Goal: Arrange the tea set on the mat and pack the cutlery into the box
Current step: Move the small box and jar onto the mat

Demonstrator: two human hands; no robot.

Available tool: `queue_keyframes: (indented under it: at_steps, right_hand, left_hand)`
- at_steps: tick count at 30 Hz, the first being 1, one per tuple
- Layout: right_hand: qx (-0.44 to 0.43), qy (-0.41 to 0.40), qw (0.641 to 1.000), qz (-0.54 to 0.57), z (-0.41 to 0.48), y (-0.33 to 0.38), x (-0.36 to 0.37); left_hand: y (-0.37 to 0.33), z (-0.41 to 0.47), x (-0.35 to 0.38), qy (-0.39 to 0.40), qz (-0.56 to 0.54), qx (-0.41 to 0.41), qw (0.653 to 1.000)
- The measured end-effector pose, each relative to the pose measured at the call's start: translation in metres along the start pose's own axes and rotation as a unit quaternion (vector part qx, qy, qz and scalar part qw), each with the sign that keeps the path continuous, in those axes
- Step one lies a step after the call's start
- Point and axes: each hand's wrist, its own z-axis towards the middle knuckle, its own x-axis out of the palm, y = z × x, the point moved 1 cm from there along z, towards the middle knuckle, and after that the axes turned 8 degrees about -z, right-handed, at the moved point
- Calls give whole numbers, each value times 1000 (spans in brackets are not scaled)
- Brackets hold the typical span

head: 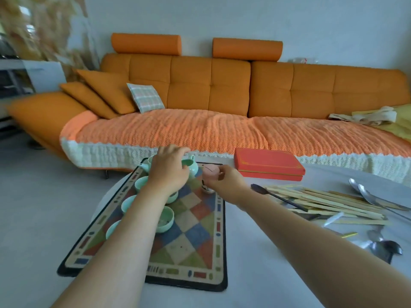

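Both hands are at the far end of the mat (195, 237): my left hand (168, 168) pinches what looks like the lid (187, 162) over the teapot (194, 171), and my right hand (226, 177) grips a pink cup (211, 174) just beside it. Mint cups (165, 218) line the mat's left side. The chopsticks (322, 200) lie crosswise off to my right, nearer that hand, and the red box (266, 162) behind them is closed, contents hidden.

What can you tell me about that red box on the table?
The red box is flat and rectangular, cardboard by its look, with a thin gold border line on its lid. The lid is on. It lies flat near the far edge of the table, right of the mat, beyond the chopsticks. Nothing rests on it; the right hand, nearest, is apart from it.
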Motion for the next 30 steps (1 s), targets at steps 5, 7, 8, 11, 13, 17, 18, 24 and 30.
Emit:
queue_keyframes:
  at_steps: [5, 7, 8, 11, 13, 17, 18, 24, 30]
  right_hand:
    - [20, -33, 999, -18, 28, -3, 18]
    - [28, -48, 998, -25, 40, -5, 21]
    - [30, -52, 998, -30, 45, -6, 21]
    - [31, -59, 997, -44, 60, -6, 22]
    - [31, -61, 996, -52, 68, -5, 22]
    - [36, -49, 997, -47, 81, -5, 24]
    - [35, -43, 997, -45, 82, -5, 23]
    - [46, 10, 999, -14, 65, -8, 7]
    - [9, 22, 998, -64, 13, -28, -41]
  left_hand:
    - [19, 16, 14, 84, -10, -32, 996]
    - [20, 21, 20, 101, 0, -27, 994]
    - [21, 23, 23, 105, 14, -21, 994]
    - [28, 29, 29, 115, 51, -21, 992]
    - [33, 31, 33, 118, 60, -29, 991]
    - [36, 33, 38, 101, 79, -24, 992]
    - [36, 33, 38, 99, 78, -24, 992]
    - [19, 32, 31, 78, 71, -21, 994]
    - [-56, 12, 43, 45, -52, 60, 996]
